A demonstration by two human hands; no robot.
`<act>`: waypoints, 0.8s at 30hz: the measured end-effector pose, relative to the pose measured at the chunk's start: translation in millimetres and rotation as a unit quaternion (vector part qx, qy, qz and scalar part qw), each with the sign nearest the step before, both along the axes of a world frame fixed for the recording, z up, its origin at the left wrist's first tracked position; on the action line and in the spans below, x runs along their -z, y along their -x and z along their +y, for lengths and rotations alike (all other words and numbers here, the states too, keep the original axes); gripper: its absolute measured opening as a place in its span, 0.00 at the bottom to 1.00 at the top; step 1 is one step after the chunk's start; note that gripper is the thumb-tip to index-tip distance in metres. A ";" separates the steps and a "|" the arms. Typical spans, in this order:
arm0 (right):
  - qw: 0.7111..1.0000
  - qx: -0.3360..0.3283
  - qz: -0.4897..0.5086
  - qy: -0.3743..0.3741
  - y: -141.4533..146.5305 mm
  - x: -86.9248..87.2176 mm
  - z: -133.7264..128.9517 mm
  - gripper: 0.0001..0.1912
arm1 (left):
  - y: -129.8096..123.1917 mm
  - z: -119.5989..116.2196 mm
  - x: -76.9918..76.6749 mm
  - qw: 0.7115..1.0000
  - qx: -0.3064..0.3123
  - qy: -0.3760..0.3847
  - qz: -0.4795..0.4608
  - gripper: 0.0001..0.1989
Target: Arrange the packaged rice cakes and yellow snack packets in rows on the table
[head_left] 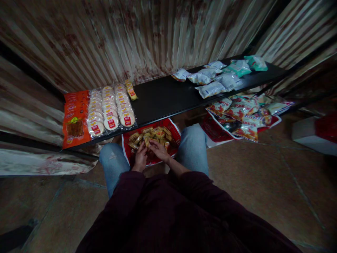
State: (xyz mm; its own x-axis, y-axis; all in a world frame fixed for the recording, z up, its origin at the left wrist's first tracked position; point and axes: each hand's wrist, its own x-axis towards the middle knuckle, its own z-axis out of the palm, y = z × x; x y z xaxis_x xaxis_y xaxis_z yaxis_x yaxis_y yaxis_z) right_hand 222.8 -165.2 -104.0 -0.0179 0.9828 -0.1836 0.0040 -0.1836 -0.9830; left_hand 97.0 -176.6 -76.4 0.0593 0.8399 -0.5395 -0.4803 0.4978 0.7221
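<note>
Between my knees lies a red bag (176, 130), spread wide, with several small gold-wrapped biscuit packs (159, 133) inside. Over it, my left hand (140, 157) and my right hand (159, 151) come together at one wrapped biscuit pack (146, 141). Both hands are closed at the fingertips around this pack, the left from its near left side and the right from its right side. Dim light leaves the exact finger contact hard to make out. A similar yellow wrapped pack (131, 90) sits on the black shelf (158, 100) beyond the hands.
On the shelf's left stand an orange snack bag (75, 119) and rows of round white crackers (109, 109) in clear wrap. White and green snack bags (210, 89) lie at its right. Below, another red bag (214, 128) holds more snack packets (242, 109). A pleated curtain (147, 38) hangs behind.
</note>
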 end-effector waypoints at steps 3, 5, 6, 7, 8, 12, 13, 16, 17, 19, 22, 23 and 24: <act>1.000 0.008 -0.007 0.002 0.5 -3.0 0.0 0.18 | -0.8 -1.1 -3.2 0.999 -0.020 -0.020 0.015 0.26; 1.000 0.010 -0.001 -0.010 0.7 -5.9 -0.8 0.17 | -0.6 -2.3 -4.8 0.999 -0.024 -0.033 0.034 0.24; 1.000 0.011 0.003 -0.019 0.7 -7.2 -1.3 0.17 | -0.3 -3.0 -5.2 0.998 -0.022 -0.039 0.044 0.23; 1.000 0.014 0.005 -0.028 0.6 -8.4 -1.8 0.16 | 0.0 -3.6 -5.3 0.997 -0.018 -0.045 0.053 0.23; 0.999 0.017 0.007 -0.034 0.3 -9.2 -2.3 0.16 | 0.4 -4.1 -5.2 0.997 -0.014 -0.052 0.058 0.22; 0.998 0.049 0.008 -0.047 -2.4 -8.7 -3.3 0.18 | 1.0 -4.2 -2.3 0.995 -0.004 -0.078 0.057 0.21; 0.997 0.057 0.007 -0.051 -3.2 -7.9 -3.3 0.18 | 0.9 -4.1 -1.2 0.995 -0.006 -0.081 0.057 0.22; 0.996 0.068 -0.004 -0.065 -4.4 -5.0 -3.2 0.18 | -0.3 -4.0 1.8 0.994 -0.012 -0.087 0.065 0.22; 0.995 0.072 -0.010 -0.068 -4.2 -4.2 -3.2 0.17 | -0.9 -4.3 2.5 0.993 -0.012 -0.090 0.072 0.22; 0.993 0.087 -0.020 -0.071 -3.4 -3.1 -3.3 0.17 | -2.3 -4.9 3.3 0.991 -0.006 -0.100 0.092 0.21; 0.993 0.096 -0.019 -0.072 -2.8 -1.9 -3.4 0.18 | -5.2 -5.1 3.5 0.985 0.009 -0.116 0.130 0.19; 0.992 0.100 -0.015 -0.072 -3.1 -1.2 -3.2 0.19 | -6.5 -4.8 3.5 0.982 0.010 -0.120 0.145 0.18; 0.992 0.109 -0.014 -0.069 -3.7 -0.1 -2.8 0.19 | -7.8 -4.5 3.4 0.980 0.015 -0.125 0.154 0.18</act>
State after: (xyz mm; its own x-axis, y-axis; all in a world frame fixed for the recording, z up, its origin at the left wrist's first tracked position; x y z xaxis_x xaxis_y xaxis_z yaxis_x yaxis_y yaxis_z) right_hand 226.5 -168.0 -103.9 0.2005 0.9787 -0.0440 0.0063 -0.0462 -0.9989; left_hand 104.8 -181.0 -79.8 -0.0471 0.9483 -0.3138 -0.2075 0.2980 0.9318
